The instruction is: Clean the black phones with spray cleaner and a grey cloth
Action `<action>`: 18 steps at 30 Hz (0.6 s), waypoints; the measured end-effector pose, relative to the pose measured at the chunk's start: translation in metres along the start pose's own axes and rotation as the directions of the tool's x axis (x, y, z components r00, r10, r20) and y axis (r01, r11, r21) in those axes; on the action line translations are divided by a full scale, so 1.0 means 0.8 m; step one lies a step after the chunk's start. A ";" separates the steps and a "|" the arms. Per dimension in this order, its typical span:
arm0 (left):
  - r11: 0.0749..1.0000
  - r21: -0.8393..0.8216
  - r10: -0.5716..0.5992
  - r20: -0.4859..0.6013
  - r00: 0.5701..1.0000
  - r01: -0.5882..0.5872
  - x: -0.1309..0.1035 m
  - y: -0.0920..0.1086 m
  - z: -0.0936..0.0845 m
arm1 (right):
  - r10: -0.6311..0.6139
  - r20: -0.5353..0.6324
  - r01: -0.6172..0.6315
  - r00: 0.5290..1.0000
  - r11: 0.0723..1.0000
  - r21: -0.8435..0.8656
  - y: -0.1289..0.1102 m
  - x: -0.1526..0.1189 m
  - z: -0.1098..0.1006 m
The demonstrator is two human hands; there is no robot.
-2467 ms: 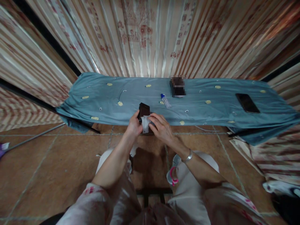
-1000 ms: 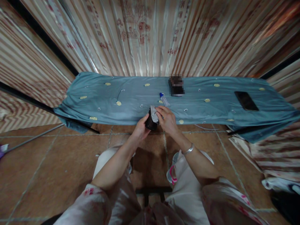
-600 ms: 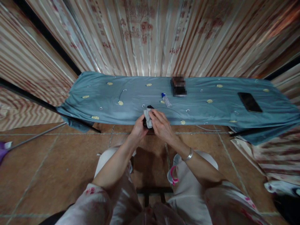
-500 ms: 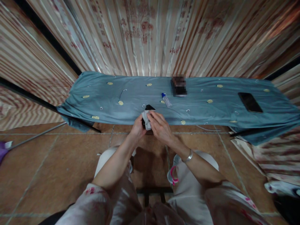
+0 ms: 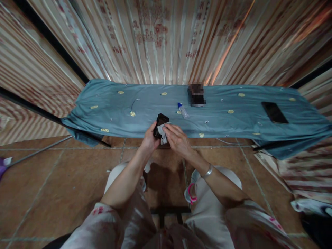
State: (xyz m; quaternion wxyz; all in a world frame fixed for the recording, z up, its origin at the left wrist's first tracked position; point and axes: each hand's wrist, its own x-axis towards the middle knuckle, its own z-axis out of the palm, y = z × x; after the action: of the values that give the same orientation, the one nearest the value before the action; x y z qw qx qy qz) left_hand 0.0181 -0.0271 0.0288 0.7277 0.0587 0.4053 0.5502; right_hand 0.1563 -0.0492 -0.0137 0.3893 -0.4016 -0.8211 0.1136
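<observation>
Near the front edge of the cloth-covered table, my left hand [image 5: 149,139] grips a small black box-like device [image 5: 162,119] by its left side. What kind of device it is does not show clearly. A pale grey cloth [image 5: 163,135] is pinched in the fingers of my right hand [image 5: 179,141], lying against the device's lower right part. Just beyond my hands, a small clear bottle with a blue cap [image 5: 183,111] lies on its side.
Blue patterned fabric [image 5: 124,103] covers the long narrow table. At its back sits a dark, pixelated object [image 5: 196,97]; a black phone [image 5: 274,112] lies toward the right end. Striped curtains [image 5: 166,41] hang behind. Black poles [image 5: 46,38] slant at both sides.
My left hand has turned the black device so more of its face shows. My right hand and the cloth have slid off its upper part toward its lower right.
</observation>
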 end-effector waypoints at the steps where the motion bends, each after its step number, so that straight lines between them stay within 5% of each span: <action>1: 1.000 -0.002 0.007 0.008 1.000 -0.007 -0.001 -0.001 0.002 | 0.007 -0.009 -0.007 1.000 1.000 -0.010 0.003 0.001 -0.001; 10: 0.999 0.042 -0.038 0.084 0.996 0.035 -0.002 -0.024 0.000 | 0.065 -0.077 -0.075 0.995 0.987 -0.141 0.017 0.005 -0.012; 18: 0.997 0.071 -0.006 0.129 0.992 -0.004 0.005 -0.028 -0.008 | -0.024 -0.043 0.018 0.999 0.991 -0.132 0.003 0.001 -0.006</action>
State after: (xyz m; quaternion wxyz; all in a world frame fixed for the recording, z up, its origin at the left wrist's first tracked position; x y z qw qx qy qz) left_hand 0.0310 -0.0348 0.0110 0.7501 0.1199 0.3769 0.5300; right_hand 0.1607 -0.0478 -0.0111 0.3816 -0.4201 -0.8221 0.0460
